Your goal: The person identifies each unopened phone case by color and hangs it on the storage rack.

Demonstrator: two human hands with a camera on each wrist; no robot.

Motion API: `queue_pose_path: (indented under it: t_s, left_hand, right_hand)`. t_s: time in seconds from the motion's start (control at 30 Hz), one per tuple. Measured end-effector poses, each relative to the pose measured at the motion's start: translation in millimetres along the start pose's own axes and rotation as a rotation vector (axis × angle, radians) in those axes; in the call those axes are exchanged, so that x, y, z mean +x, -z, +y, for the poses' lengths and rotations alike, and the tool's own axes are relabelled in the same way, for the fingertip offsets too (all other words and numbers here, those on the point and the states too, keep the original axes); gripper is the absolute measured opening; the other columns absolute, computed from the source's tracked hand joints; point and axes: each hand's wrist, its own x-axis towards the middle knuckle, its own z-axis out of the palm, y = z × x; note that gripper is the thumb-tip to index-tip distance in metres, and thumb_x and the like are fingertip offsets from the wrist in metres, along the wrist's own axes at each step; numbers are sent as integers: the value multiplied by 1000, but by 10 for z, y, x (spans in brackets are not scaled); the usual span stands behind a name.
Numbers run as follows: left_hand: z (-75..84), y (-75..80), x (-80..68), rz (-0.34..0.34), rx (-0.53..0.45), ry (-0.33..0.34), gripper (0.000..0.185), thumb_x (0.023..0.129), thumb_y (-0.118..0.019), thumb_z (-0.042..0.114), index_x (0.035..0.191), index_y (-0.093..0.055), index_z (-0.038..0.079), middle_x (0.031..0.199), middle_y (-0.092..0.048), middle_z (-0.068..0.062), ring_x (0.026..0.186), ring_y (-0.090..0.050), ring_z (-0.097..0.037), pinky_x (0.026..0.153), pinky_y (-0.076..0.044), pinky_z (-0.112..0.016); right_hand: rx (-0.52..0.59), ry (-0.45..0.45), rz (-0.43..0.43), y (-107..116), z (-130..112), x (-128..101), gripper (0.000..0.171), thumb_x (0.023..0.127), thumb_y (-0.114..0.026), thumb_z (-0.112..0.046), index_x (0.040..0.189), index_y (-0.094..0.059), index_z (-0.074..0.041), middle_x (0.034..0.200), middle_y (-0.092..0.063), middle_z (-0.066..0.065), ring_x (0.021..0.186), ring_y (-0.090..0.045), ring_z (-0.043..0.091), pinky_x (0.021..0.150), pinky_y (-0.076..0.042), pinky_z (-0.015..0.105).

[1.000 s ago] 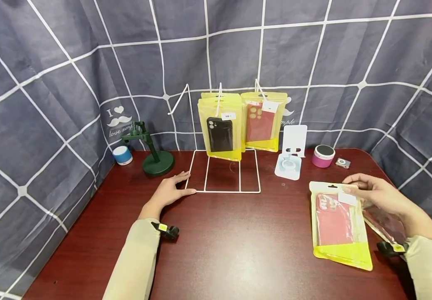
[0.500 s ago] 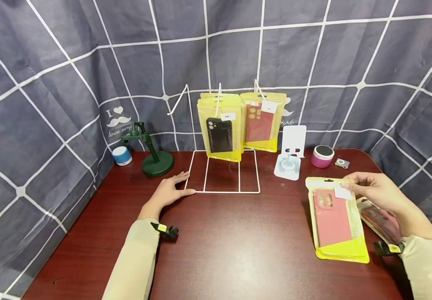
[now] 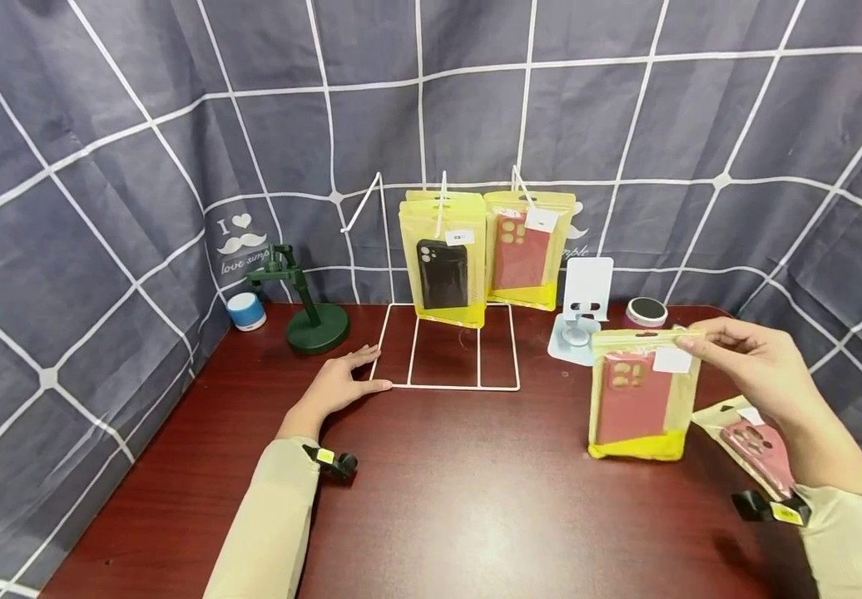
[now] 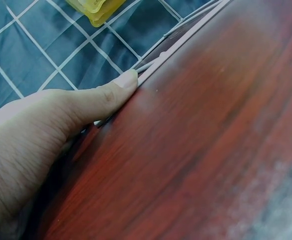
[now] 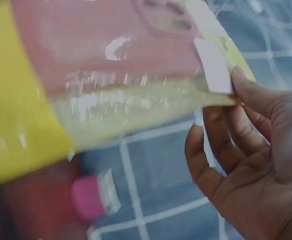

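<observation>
My right hand [image 3: 756,366] pinches the top right corner of a yellow clear-front phone case bag [image 3: 629,399], raised upright over the table. A pink phone case and a white label show through it. In the right wrist view the thumb lies by the label [image 5: 213,67], the other fingers behind. My left hand [image 3: 337,381] rests at the front left corner of a white wire display rack [image 3: 453,386], fingers extended, thumb [image 4: 108,97] along its front wire. On the rack's hooks hang bags with a black case [image 3: 442,274] and a pink case [image 3: 521,254].
Another bagged pink case [image 3: 756,449] lies on the table, partly behind the right forearm. A white phone stand [image 3: 587,287] and a pink-and-white round speaker [image 3: 646,312] stand behind the raised bag. At back left are a green stand [image 3: 317,329] and a blue cylinder [image 3: 245,311].
My right hand has lifted the bagged pink case and moved it left and toward the rack, uncovering more of the bag beneath. My left hand stays on the rack corner.
</observation>
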Motion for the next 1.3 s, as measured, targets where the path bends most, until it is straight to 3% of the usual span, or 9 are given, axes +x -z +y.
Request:
queue_pose_path:
  t_s: [0.27, 0.5, 0.63, 0.77, 0.87, 1.1, 1.3]
  left_hand:
    - [-34, 4, -26, 3, 0, 14, 90, 75, -71, 75, 148, -53, 25, 156, -43, 0, 147, -34, -23, 117, -31, -50]
    - [-55, 44, -25, 12, 7, 2, 90, 76, -70, 75, 148, -53, 25, 155, -45, 1, 147, -35, -23, 116, -32, -51]
    - [-59, 47, -24, 2, 10, 8, 91, 75, -70, 76, 149, -52, 25, 155, -44, 0, 147, -34, -24, 116, -32, -52]
    - [-56, 49, -23, 1, 11, 11, 90, 76, -70, 76, 149, -53, 26, 156, -44, 1, 147, -34, -23, 116, -31, -51]
    - [-49, 47, -17, 2, 13, 4, 90, 76, -70, 75, 149, -53, 25, 156, -44, 1, 147, -34, -22, 117, -31, -50]
    - [-25, 25, -10, 3, 21, -23, 88, 78, -71, 71, 148, -53, 21, 155, -45, -3, 146, -36, -25, 116, -32, -52]
    - [2, 9, 4, 5, 12, -21, 89, 78, -71, 72, 149, -53, 22, 155, -45, -2, 146, -36, -24, 116, -32, -51]
  right_hand:
    - [-6, 83, 109, -328, -488, 151, 18, 88, -81, -17, 100, -78, -5, 77, -73, -9, 65, -60, 2, 55, -46, 16]
    - [84, 161, 150, -577, -810, 374, 18, 87, -81, -11, 99, -77, 1, 68, -68, -1, 57, -57, 7, 52, -47, 17]
    - [216, 185, 152, -687, -1004, 466, 18, 86, -80, -6, 99, -75, 5, 70, -70, -1, 59, -59, 9, 54, -49, 18]
    - [418, 241, 132, -779, -1166, 552, 17, 87, -77, 0, 98, -72, 12, 74, -71, 2, 62, -61, 11, 58, -51, 17]
    - [503, 273, 140, -846, -1241, 614, 17, 88, -76, 1, 98, -71, 13, 75, -71, 5, 63, -63, 13, 61, -53, 17]
    - [544, 253, 281, -960, -1304, 740, 16, 86, -79, -2, 96, -75, 10, 69, -68, 3, 58, -57, 12, 57, -49, 18]
    - [599, 215, 327, -993, -1311, 819, 19, 84, -82, -6, 95, -75, 8, 67, -66, 5, 55, -54, 13, 55, -47, 20]
